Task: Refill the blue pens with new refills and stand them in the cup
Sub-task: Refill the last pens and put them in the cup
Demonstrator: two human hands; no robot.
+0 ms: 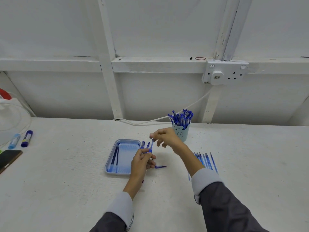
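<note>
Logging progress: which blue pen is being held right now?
The pen beside the tray, gripped by the left hand and pinched by the right hand; others stand in the cup or lie flat.

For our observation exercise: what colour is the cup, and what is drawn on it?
Pale mint-blue cup with a bear face, clearest in head view.

Premises: a plain utility workroom fitted out as a stationery bench. Landmark: a surface-mounted double wall socket (225, 73) on a white-painted, batten-framed wall (158, 91). Directly above the socket, exposed conduit (229, 27) rises. A white cable (167, 118) runs from below it, down and left, onto a rough white worktable (66, 173). Below the socket stands a cup (181, 133) packed with blue pens (181, 117); far to its lower left lie glue sticks (26, 138) and a phone (9, 159)
</note>
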